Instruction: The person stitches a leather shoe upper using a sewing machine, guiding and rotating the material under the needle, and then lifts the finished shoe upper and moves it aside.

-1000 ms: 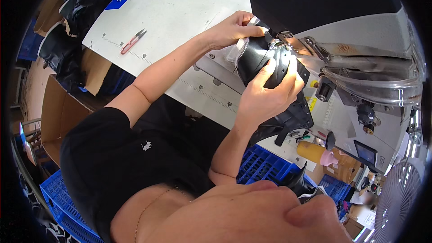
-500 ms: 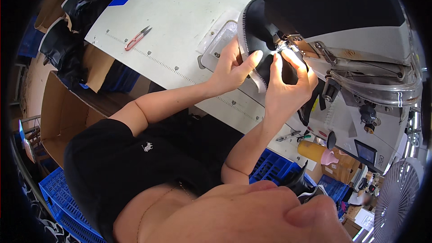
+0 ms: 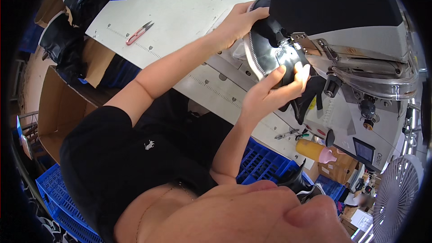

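Observation:
A glossy black leather shoe piece (image 3: 265, 58) with a pale, stitched edge sits under the lit needle area of a sewing machine (image 3: 288, 40). My left hand (image 3: 245, 20) grips its far end, thumb on top and fingers curled beneath. Lower down, my right hand (image 3: 274, 92) pinches the near part, thumb and fingertips in the bright light. Darker, floppy black material (image 3: 308, 99) hangs beyond my right hand. The needle tip itself is too small to make out.
Red-handled thread snips (image 3: 140, 33) lie on the white table (image 3: 180, 9). A yellow bottle with a pink top (image 3: 314, 151) and small tools (image 3: 288, 134) are to the right. Blue crates (image 3: 265, 164), a cardboard box (image 3: 63, 108), black boots (image 3: 60, 47) and a fan (image 3: 398, 193) surround the table.
My left hand has moved up to the piece's far end. My right hand has slid down and nearer. The black piece has turned and shifted slightly under the machine.

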Tool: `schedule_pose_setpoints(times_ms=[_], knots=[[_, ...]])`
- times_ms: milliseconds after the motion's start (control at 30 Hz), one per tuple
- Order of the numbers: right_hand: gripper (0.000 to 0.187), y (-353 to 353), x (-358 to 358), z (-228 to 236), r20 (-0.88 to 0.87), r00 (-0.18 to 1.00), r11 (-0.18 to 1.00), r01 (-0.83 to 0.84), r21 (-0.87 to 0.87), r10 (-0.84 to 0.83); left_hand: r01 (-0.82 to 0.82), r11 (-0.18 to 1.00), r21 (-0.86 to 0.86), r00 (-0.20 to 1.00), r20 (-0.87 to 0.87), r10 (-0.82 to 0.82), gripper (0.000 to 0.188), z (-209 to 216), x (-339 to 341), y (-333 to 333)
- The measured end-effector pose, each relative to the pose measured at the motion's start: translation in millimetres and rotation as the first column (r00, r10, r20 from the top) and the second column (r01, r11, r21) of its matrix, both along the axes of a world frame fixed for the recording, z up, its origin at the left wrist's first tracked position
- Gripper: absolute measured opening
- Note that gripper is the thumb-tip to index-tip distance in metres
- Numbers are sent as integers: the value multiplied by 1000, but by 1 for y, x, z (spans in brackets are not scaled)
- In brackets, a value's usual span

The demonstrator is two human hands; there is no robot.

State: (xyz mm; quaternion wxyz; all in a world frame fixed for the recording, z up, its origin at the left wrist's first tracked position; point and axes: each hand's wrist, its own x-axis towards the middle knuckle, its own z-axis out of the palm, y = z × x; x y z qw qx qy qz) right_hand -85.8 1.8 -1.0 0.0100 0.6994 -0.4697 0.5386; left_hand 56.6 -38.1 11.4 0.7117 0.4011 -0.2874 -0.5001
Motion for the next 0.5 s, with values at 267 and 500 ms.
schedule_pose_setpoints(times_ms=[267,500], knots=[[25,-67,-40,20,372,848,746,-517,420,378,68,998,-7,917,-394,-66,29,-33,23,38],[26,-56,-57,-6,603,709,701,-636,322,366,421,895,-146,536,-756,-376,40,-65,-3,104]])
